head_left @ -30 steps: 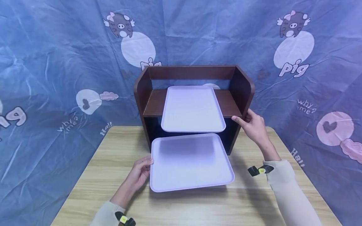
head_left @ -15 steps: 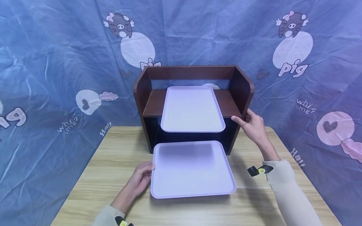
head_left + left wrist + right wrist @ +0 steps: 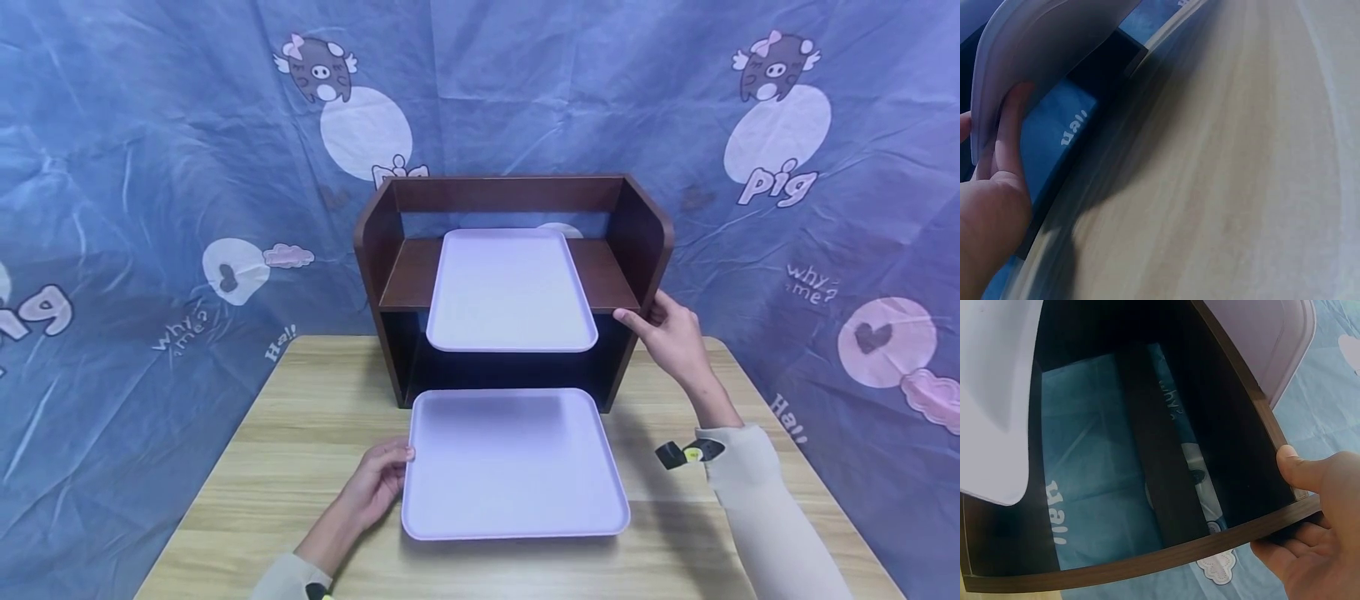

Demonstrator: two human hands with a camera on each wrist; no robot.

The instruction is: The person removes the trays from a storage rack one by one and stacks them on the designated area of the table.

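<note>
With thumb on top and fingers underneath, my left hand [image 3: 372, 485] pinches the left rim of a pale lavender tray [image 3: 516, 467]. The left wrist view shows this tray's underside [image 3: 1041, 37] raised off the table, its shadow below. Behind it stands a dark brown two-tier shelf [image 3: 510, 194]. My right hand [image 3: 675, 342] grips the shelf's right side; in the right wrist view the thumb presses the middle board's edge while curled fingers [image 3: 1307, 540] lie outside the side panel. A second pale tray [image 3: 512, 287] lies on the middle board, overhanging its front.
A light wood table [image 3: 300, 425] bears the shelf, with bare surface left of it. A blue patterned cloth [image 3: 525, 92] hangs behind and along both sides. The shelf's lower compartment [image 3: 517, 368] opens toward me, with the cloth visible through its back.
The left hand has drawn the lower tray toward me, slightly right, and levelled it, leaving a wider gap before the shelf. The right hand, shelf and upper tray stay put.
</note>
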